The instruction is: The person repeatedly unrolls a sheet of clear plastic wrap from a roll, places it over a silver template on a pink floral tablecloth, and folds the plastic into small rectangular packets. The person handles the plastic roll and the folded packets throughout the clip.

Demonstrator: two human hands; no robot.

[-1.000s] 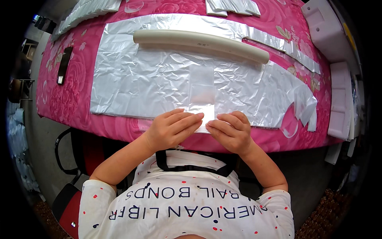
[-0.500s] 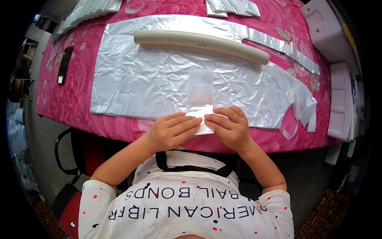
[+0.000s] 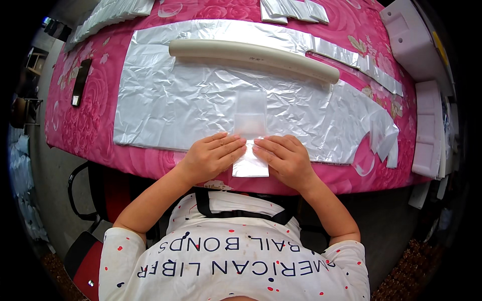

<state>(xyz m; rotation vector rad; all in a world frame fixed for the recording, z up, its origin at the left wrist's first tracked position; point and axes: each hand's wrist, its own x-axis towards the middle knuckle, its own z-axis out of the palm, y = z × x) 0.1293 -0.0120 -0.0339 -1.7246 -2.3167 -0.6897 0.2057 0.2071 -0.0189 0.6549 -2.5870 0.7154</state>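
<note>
A narrow folded strip of translucent white plastic film [image 3: 250, 126] lay on the person's side of the long cream cylindrical tube [image 3: 253, 60], roughly opposite its middle and apart from it. The strip's long axis ran nearly square to the tube: its far end pointed toward the tube, and its shiny near end was turned toward the person.

The left hand [image 3: 213, 154] came onto the strip from the left and the right hand [image 3: 285, 156] from the right, both on the person's side of the tube. Neither was clearly nearer, since the fingertips of both rested on the strip, with only a slim gap between the two sets. Each hand was palm down, its fingers close together and mostly straight; the thumbs were hidden, so whether either hand pinched an edge could not be told.

Between the tube and the person, the wide crinkled sheet of silvery-white plastic [image 3: 175, 105] lay under most of the strip, and it also passed beneath the tube. The strip's near end, its part farthest from the tube, reached beyond the sheet, over the pink rose-patterned tablecloth [image 3: 83, 128].
</note>
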